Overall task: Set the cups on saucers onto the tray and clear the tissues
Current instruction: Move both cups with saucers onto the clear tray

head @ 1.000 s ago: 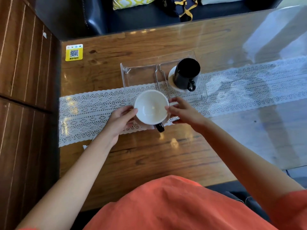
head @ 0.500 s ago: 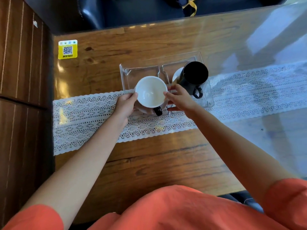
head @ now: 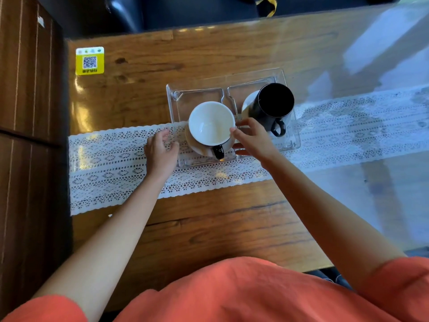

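tray (head: 293, 145): clear, two bays, sitting on the lace runner (head: 111, 168) on the counter (head: 209, 228)
white cup (head: 210, 123): sitting on its saucer (head: 202, 148), left bay
black cup (head: 274, 105): right bay, on saucer
left hand (head: 160, 152): released, resting beside tray
right hand (head: 253, 138): fingers loose, touching white cup rim, grasping nothing

Wood counter (head: 209, 228), glossy, strong glare on its right side. White lace runner (head: 111, 177) across it. Yellow QR sticker (head: 89, 60) at far-left corner. Dark wood panelling (head: 25, 112) left, black leather seat (head: 185, 10) behind.
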`<action>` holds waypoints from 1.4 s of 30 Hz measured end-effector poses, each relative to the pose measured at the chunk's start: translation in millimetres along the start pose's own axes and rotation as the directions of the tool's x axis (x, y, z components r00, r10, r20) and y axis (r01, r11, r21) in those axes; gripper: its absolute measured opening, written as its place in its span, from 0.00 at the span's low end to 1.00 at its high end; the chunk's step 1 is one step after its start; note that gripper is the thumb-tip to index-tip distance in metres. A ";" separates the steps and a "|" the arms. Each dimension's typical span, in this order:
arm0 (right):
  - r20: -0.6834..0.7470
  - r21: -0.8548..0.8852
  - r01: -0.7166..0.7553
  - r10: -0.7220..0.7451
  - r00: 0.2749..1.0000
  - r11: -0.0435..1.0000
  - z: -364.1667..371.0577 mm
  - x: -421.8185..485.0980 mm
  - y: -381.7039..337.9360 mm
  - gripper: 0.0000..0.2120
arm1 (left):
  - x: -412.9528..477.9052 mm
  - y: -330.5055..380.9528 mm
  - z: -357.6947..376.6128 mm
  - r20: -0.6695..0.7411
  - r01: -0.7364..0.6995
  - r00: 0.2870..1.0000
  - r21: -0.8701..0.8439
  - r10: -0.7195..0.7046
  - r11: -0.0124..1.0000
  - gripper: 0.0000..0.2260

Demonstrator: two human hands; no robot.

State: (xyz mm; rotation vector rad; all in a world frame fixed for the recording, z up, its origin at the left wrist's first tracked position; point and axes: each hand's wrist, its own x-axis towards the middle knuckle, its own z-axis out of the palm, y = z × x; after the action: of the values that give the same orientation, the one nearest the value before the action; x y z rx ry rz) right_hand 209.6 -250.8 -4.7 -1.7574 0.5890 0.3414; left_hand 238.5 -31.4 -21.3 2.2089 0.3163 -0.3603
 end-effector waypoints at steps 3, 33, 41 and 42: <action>-0.013 0.052 -0.009 0.010 1.000 0.999 1.7 0.7 0.3 0.15 | 2.6 -8.2 4.0 0.131 0.028 0.991 0.014 -0.030 1.000 0.23; 0.013 0.104 -0.032 0.030 0.999 0.994 25.7 21.8 -26.0 0.11 | 27.9 2.8 17.9 -0.020 0.084 0.996 -0.114 -0.086 0.990 0.12; 0.018 0.049 -0.034 0.033 0.999 0.998 26.5 17.3 -29.4 0.12 | 28.1 1.8 16.7 0.002 0.078 0.997 -0.103 -0.078 0.992 0.12; 0.015 0.027 -0.029 0.029 0.999 0.999 26.7 16.3 -29.9 0.13 | 28.2 1.7 16.7 0.001 0.080 0.997 -0.103 -0.080 0.992 0.13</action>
State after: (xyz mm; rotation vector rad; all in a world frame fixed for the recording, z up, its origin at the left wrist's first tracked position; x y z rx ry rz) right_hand 241.7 -223.1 4.0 -1.7206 0.6063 0.3651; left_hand 262.7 -42.8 -40.2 2.1006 0.4167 -0.3758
